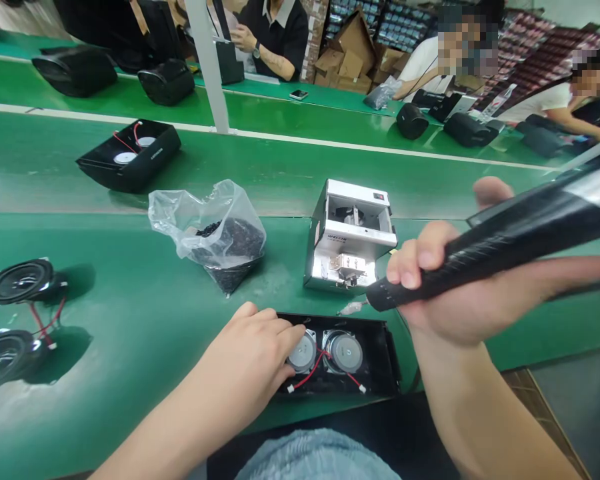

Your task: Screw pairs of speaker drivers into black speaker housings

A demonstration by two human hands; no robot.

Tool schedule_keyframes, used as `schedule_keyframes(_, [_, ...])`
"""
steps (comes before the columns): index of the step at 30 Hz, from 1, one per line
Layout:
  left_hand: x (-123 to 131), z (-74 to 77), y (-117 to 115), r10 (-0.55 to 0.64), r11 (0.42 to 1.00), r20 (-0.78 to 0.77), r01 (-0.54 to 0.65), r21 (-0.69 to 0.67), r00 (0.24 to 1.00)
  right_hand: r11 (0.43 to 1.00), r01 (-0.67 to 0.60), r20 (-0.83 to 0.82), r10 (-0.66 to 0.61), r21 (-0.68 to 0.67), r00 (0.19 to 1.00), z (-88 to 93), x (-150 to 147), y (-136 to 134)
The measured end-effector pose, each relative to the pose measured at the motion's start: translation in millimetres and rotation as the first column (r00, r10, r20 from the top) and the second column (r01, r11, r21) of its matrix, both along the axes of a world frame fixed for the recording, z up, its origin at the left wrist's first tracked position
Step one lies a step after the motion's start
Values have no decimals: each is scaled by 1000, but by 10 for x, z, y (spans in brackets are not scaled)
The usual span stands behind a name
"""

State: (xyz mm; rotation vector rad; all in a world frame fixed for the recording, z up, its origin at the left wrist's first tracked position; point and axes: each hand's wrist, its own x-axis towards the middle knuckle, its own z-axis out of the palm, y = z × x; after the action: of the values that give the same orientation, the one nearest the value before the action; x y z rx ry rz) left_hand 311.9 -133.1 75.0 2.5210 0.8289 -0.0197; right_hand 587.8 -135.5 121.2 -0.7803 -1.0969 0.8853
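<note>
My right hand [450, 287] is wrapped round a black electric screwdriver [505, 240], whose tip points left, just above a black speaker housing [380, 353] at the table's near edge. Two round silver speaker backs [343, 351] joined by red wires sit inside the housing. My left hand [253, 353] rests on the housing's left end, fingers curled and touching the left speaker. A silver screw feeder box [350, 233] stands just behind the housing.
A clear plastic bag of dark screws [220, 240] lies left of the feeder. Two loose black speaker drivers [17, 313] with red wires sit at far left. Another open housing [130, 157] rides the green belt behind. Other people work at the far bench.
</note>
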Motion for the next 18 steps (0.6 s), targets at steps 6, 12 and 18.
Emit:
schedule_keyframes(6, [21,-8,-3,32,999,-3,-32,-21,999,991,-74,-58,68,-108,996,61,-193,-231])
schedule_keyframes(12, [34,16,6,47,998,-11,-47,-50,999,991,-89,-100,79,-104,992,136,-258,-453])
schedule_keyframes(18, [44,17,27,51,995,-18,-53,-81,999,1000,18,-61,-18,-2,998,157,-371,-485])
